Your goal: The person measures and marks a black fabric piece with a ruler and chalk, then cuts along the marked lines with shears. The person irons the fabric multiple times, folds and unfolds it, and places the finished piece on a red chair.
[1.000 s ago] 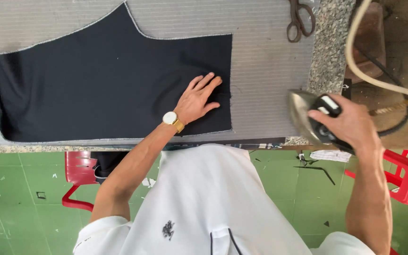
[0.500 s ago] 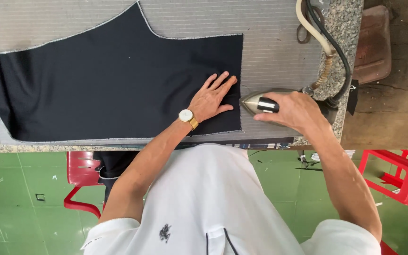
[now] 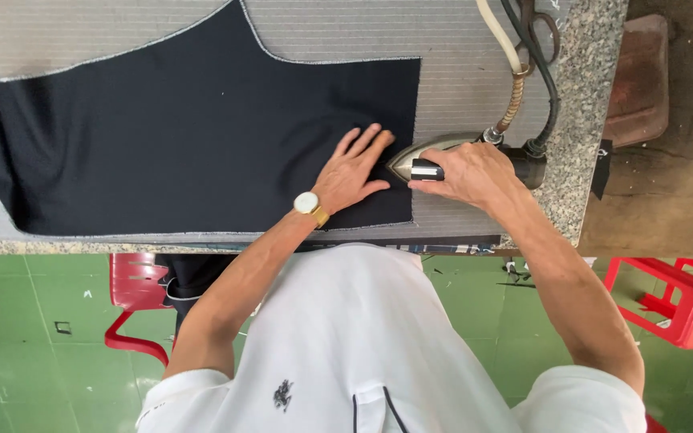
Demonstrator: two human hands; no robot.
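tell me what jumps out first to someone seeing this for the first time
The big dark navy fabric piece spread flat across the grey striped pressing table fills the upper left. At its right edge, the left hand lies flat on the cloth while the right hand grips a steam iron, its tip touching the fabric's edge. Red stools stand on the green floor below.

A dark navy cut fabric piece point(image 3: 194, 136) lies flat and spread out. A metal steam iron point(image 3: 435, 156) with a black handle sits at the fabric's right edge, nose pointing onto it.
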